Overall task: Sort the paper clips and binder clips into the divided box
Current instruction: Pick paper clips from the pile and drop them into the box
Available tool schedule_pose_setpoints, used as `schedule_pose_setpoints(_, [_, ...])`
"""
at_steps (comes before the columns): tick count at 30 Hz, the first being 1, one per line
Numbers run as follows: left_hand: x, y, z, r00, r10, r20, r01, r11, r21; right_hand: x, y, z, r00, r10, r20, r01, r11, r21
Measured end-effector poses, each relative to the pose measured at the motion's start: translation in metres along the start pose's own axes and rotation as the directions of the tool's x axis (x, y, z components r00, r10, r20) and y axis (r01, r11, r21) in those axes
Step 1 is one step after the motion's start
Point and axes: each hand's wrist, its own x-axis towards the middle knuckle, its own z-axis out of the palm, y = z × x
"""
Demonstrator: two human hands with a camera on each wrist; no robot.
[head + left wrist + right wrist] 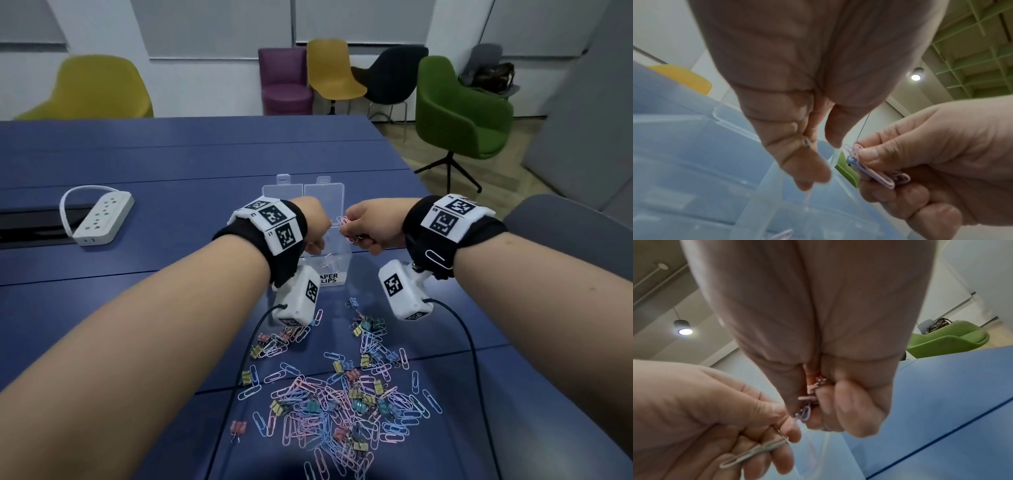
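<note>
The bunch of paper clips (345,229), thin pastel wire loops in pink and lilac, sat clenched in the right hand (371,224) directly above the divided box (329,255), a clear hard plastic tray with thin walls and a "PAPER CLIPS" label. The left hand (313,222) pinched a single clip (754,452) drawn from that bunch. As I judged it, the smooth wires could hook into each other, so one tug might drag several out at once and scatter them over the wrong compartment or off the rim. At 6 o'clock from the box lay the loose heap (342,404) on the matte blue counter (171,164), boxy binder clips mixed among flat loops.
</note>
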Motion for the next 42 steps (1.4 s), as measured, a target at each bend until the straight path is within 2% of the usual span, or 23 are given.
schedule_pose_setpoints(2, [0.0,0.0,0.0,1.0,-0.024,-0.016,0.024,1.0,0.009,0.0,0.0,-0.001,1.0,0.002,-0.008,-0.002,1.0,-0.004])
schedule_pose_setpoints(3, [0.0,-0.003,-0.001,1.0,-0.009,-0.001,0.009,0.991,0.132,-0.001,-0.001,-0.002,1.0,0.005,-0.01,-0.005,1.0,-0.008])
schedule_pose_setpoints(4, [0.0,-0.006,0.0,0.999,0.05,0.001,-0.05,0.982,0.184,0.0,-0.002,-0.003,1.0,0.008,-0.011,-0.008,1.0,-0.013])
schedule_pose_setpoints(5, [0.002,-0.006,-0.001,0.999,0.047,0.004,-0.047,0.997,0.063,-0.001,-0.003,-0.003,1.0,0.01,-0.012,-0.01,1.0,-0.02])
schedule_pose_setpoints(6, [-0.003,-0.005,-0.003,0.999,0.037,-0.015,-0.038,0.99,-0.133,-0.001,-0.005,-0.003,1.0,0.011,-0.016,-0.011,1.0,-0.029])
schedule_pose_setpoints(8, [-0.006,-0.009,-0.009,0.994,0.054,-0.094,-0.073,0.976,-0.207,-0.001,-0.008,-0.003,1.0,0.004,-0.026,-0.005,0.999,-0.04])
schedule_pose_setpoints(9, [-0.009,-0.009,-0.011,0.994,0.065,-0.085,-0.08,0.977,-0.195,0.0,-0.01,-0.002,1.0,0.0,-0.028,-0.001,0.999,-0.043])
schedule_pose_setpoints(11, [-0.013,-0.02,-0.016,0.985,0.155,-0.07,-0.157,0.987,-0.022,0.0,-0.013,0.0,1.0,-0.009,-0.029,0.007,0.997,-0.073])
schedule_pose_setpoints(13, [-0.02,-0.032,-0.019,0.965,0.248,-0.087,-0.213,0.932,0.294,0.002,-0.016,0.002,0.999,-0.018,-0.039,0.012,0.991,-0.136])
schedule_pose_setpoints(14, [-0.022,-0.039,-0.02,0.963,0.261,-0.07,-0.215,0.897,0.387,0.003,-0.017,0.003,0.999,-0.021,-0.045,0.013,0.985,-0.174])
schedule_pose_setpoints(16, [-0.027,-0.05,-0.016,0.963,0.267,-0.041,-0.218,0.857,0.467,0.005,-0.02,0.006,0.998,-0.018,-0.052,0.004,0.964,-0.266])
schedule_pose_setpoints(21, [-0.023,-0.064,-0.012,0.945,0.307,-0.11,-0.221,0.85,0.478,0.008,-0.027,0.008,0.997,-0.023,-0.075,-0.023,0.823,-0.567])
schedule_pose_setpoints(26, [-0.022,-0.068,-0.012,0.94,0.325,-0.102,-0.241,0.847,0.473,0.007,-0.041,0.012,0.999,-0.005,-0.047,-0.028,0.737,-0.675])
schedule_pose_setpoints(27, [-0.021,-0.069,-0.012,0.94,0.326,-0.101,-0.242,0.845,0.477,0.008,-0.043,0.014,0.999,0.007,-0.043,-0.034,0.737,-0.676])
schedule_pose_setpoints(31, [-0.022,-0.07,-0.013,0.939,0.329,-0.096,-0.246,0.841,0.482,0.007,-0.044,0.018,0.998,0.016,-0.061,-0.047,0.839,-0.542])
schedule_pose_setpoints(34, [-0.025,-0.069,-0.012,0.937,0.333,-0.1,-0.246,0.838,0.488,-0.003,-0.04,0.014,0.993,-0.061,-0.103,-0.006,0.834,-0.552])
schedule_pose_setpoints(37, [-0.033,-0.07,-0.008,0.924,0.366,-0.106,-0.264,0.815,0.516,-0.02,-0.029,0.009,0.964,-0.176,-0.197,0.032,0.817,-0.576])
schedule_pose_setpoints(39, [-0.039,-0.074,-0.003,0.898,0.428,-0.104,-0.305,0.775,0.553,-0.033,-0.017,0.011,0.95,-0.23,-0.21,0.069,0.814,-0.577])
schedule_pose_setpoints(42, [-0.048,-0.086,0.004,0.821,0.565,-0.079,-0.37,0.632,0.681,-0.045,0.009,0.021,0.961,-0.22,-0.168,0.083,0.809,-0.583])
